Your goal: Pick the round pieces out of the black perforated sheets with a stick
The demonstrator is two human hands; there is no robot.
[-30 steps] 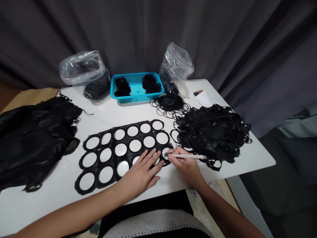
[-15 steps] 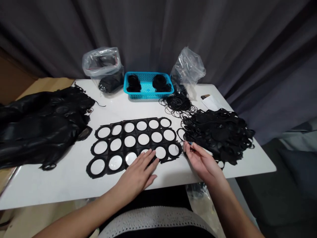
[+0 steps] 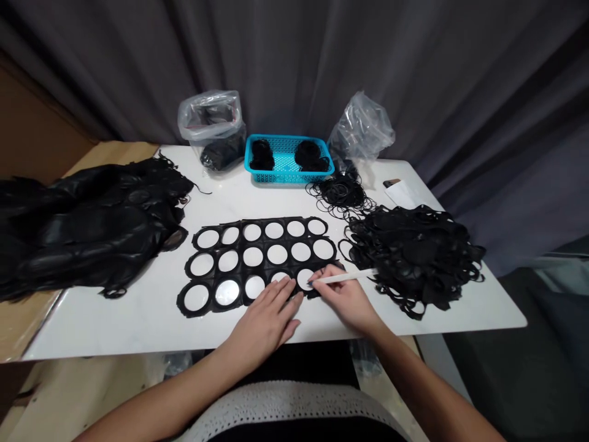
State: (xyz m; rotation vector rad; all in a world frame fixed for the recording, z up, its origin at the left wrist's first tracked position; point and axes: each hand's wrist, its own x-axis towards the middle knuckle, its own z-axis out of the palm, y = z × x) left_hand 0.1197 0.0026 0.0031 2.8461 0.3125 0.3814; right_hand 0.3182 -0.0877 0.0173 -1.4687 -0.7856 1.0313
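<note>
Head view: our left grip [image 3: 264, 322], open, lies flat on a black perforated sheet [image 3: 241, 247] at the middle of the counter [image 3: 138, 325]. Our right grip [image 3: 343, 301] pinches a white pen-like stick [image 3: 345, 277] at the sheet's near right corner, just left of a heap of black offcuts [image 3: 414, 261].

Just right of the fingers [image 3: 332, 277] lies a heap of black cut-out scrap [image 3: 414, 264], with a tangle of thin black rings [image 3: 339, 194] beyond. Farther ahead, a turquoise plastic basket [image 3: 285, 180] holding black rings [image 3: 261, 155] sits between clear plastic bags [image 3: 211, 116]; a larger black heap [image 3: 92, 227] lies well left on the white surface [image 3: 115, 325].
</note>
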